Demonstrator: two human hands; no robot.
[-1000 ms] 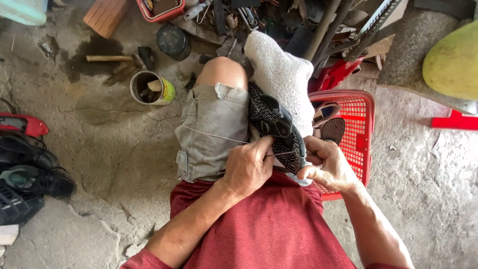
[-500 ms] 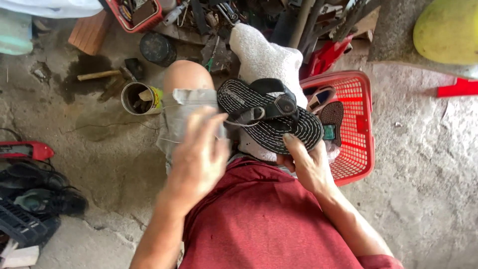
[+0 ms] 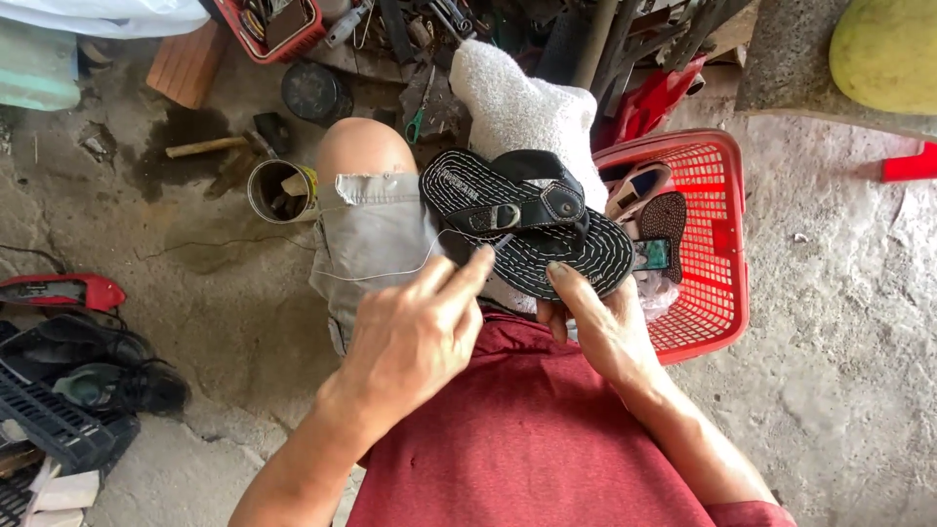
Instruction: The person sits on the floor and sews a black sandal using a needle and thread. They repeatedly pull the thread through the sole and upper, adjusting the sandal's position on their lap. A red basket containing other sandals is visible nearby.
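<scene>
Two hands work over a black sandal (image 3: 527, 220) in the head view, seen from above a person in a red shirt (image 3: 527, 429) and grey shorts (image 3: 376, 244). The sandal lies sole-up-flat across the lap, its oval footbed ringed with rows of white stitching and crossed by a black strap with a metal stud. The right hand (image 3: 605, 327) is clamped on the sandal's near edge, thumb pressed on the stitched rim. The left hand (image 3: 410, 342) is closed, its fingertips pinched on a thin pale thread (image 3: 390, 273) that runs in a slack curve over the shorts; a slim metal tool (image 3: 503, 242) shows at those fingertips, its point touching the footbed. A bare knee rises beyond the shorts, and a foot in a nubbly white sock (image 3: 517, 107) sits behind the sandal. Just beside the right hand stands a red plastic mesh basket (image 3: 717, 254) holding other shoe parts. On the rough, cracked concrete floor (image 3: 195, 283) rest a round tin can (image 3: 278, 190), a wooden-handled hammer (image 3: 220, 146), a red shoe (image 3: 59, 291) and dark footwear (image 3: 107, 366) at the left.
</scene>
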